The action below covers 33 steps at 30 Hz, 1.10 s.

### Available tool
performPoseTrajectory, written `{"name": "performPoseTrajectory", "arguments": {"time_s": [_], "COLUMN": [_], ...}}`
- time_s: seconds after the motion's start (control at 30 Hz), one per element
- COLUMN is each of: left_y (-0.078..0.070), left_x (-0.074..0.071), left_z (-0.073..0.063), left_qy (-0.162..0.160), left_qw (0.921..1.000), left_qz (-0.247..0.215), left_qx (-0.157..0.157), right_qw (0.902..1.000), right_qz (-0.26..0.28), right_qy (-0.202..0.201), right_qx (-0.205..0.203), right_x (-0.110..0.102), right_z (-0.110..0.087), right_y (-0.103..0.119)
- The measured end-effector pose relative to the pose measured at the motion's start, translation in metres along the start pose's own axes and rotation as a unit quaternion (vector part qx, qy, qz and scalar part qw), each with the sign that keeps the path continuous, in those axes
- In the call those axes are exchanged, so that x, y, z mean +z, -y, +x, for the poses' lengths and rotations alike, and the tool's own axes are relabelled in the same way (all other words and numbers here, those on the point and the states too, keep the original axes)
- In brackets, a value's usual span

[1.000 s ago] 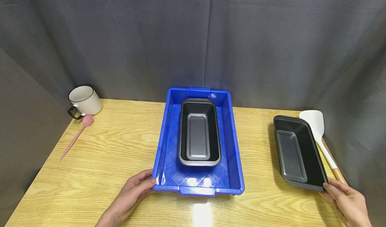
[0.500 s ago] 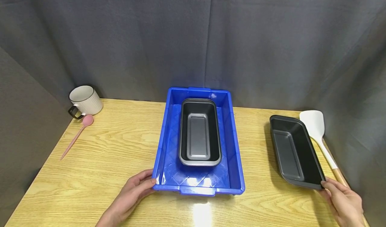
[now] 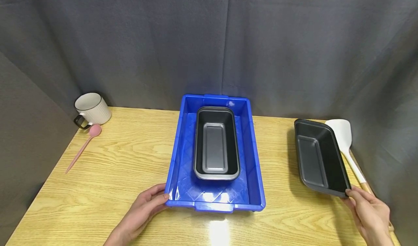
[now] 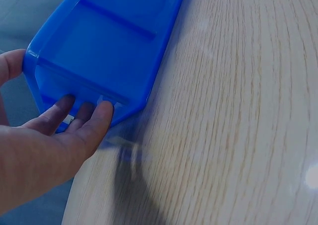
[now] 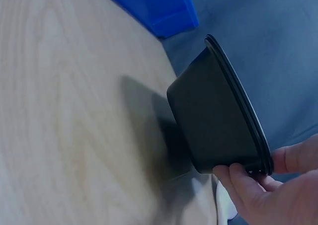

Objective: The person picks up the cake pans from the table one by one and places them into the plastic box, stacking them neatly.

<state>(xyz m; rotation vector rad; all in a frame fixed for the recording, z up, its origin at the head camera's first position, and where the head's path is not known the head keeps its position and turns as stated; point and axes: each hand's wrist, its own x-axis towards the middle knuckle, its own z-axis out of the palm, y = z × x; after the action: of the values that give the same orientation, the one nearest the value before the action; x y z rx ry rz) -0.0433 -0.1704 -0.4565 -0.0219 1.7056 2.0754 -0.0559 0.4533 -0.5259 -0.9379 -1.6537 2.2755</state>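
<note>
Blue bin (image 3: 254,159) under my left hand (image 3: 140,213), black loaf pan (image 3: 321,159) in my right hand (image 3: 370,213); pink spoon (image 3: 83,148), white ribbed mug (image 3: 92,110).

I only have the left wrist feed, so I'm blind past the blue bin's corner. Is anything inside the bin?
Observer: Yes, a dark loaf pan lies in the blue bin, open side up.
Operator: What is the right hand doing?
Observer: The right hand grips the near corner of a second loaf pan, tilted with its underside off the table.
Operator: Anything beside that pan?
Observer: A white spatula lies just right of it.
Operator: And on the far left?
Observer: A white mug and a pink spoon.
</note>
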Motion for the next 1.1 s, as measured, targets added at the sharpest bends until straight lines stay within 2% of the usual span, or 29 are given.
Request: {"name": "performPoseTrajectory", "arguments": {"time_s": [0.13,0.2,0.37,0.4,0.57,0.73,0.97,1.1], "left_y": [0.001,0.001,0.001,0.0,0.0,0.0,0.0,0.001], "left_x": [0.0,0.0,0.001,0.001,0.001,0.001,0.001,0.001], "left_z": [0.0,0.0,0.0,0.0,0.0,0.0,0.0,0.0], "left_qy": [0.0,-0.002,-0.005,-0.005,-0.002,-0.002,-0.002,-0.006], "left_qw": [1.0,1.0,0.9999,0.9999,1.0,1.0,0.9999,0.9999], "left_qz": [0.0,0.001,0.004,0.004,0.005,0.004,0.008,0.005], "left_qx": [-0.002,-0.004,-0.009,-0.009,-0.007,-0.007,-0.009,-0.011], "right_qw": [0.9985,0.9985,0.9997,0.9992,0.9974,0.9949,0.9835,0.979], "right_qz": [0.041,0.038,0.011,0.023,0.042,0.038,0.042,0.054], "right_qy": [0.023,0.025,0.019,0.026,0.054,0.088,0.165,0.185], "right_qx": [-0.027,-0.031,-0.008,-0.02,-0.022,-0.032,-0.061,-0.066], "right_x": [0.005,0.014,0.054,0.061,0.098,0.123,0.151,0.169], "right_z": [0.004,-0.001,-0.035,-0.042,-0.068,-0.077,-0.08,-0.084], "right_y": [0.005,0.013,0.041,0.044,0.065,0.08,0.095,0.098]}}
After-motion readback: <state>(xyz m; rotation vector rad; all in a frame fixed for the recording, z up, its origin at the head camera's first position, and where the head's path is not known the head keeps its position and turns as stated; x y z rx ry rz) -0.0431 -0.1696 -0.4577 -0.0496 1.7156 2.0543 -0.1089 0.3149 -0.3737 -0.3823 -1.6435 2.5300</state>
